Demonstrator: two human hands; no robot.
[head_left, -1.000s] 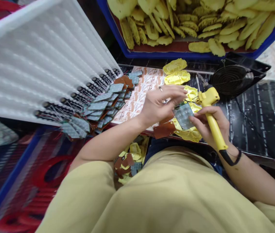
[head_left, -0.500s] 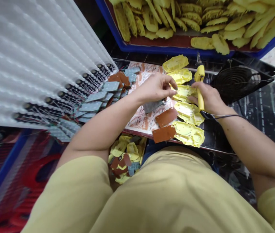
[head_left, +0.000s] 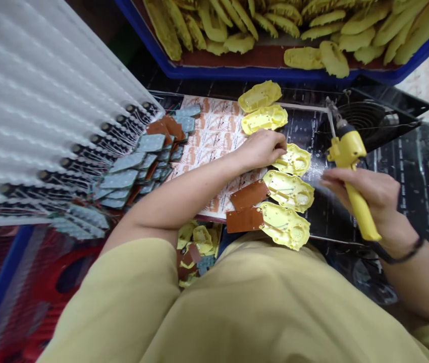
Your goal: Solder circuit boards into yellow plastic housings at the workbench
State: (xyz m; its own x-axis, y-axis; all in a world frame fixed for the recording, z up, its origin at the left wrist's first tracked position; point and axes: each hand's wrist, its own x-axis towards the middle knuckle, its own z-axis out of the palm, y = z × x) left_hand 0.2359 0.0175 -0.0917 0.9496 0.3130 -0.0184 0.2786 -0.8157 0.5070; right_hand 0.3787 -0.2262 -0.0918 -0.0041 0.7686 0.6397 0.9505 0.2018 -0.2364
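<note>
My left hand [head_left: 264,148] is over the left end of a yellow plastic shell [head_left: 295,160], its fingertips pinched together. What lies between them, if anything, is hidden. In my right hand [head_left: 374,190] is a yellow soldering gun [head_left: 357,189], held away to the right of the shells with its metal tip pointing up and away from me. The hand's fingers are slightly blurred. Closer to me lie two more yellow shells, each with a brown circuit board [head_left: 245,220] at its left end. Beyond my left hand lie another open shell [head_left: 265,119] and a further one [head_left: 260,96].
A blue-rimmed bin [head_left: 214,72] full of yellow shells stands at the back. Grey-green circuit boards [head_left: 120,179] are heaped at left, wired to black parts along a white ridged panel [head_left: 59,96]. A black fan [head_left: 366,118] stands right. More parts sit below the table edge.
My right hand has drawn the soldering gun away to the right, off the shells. My left hand has shifted slightly and lower, still at a shell's left end. The view has turned a little.
</note>
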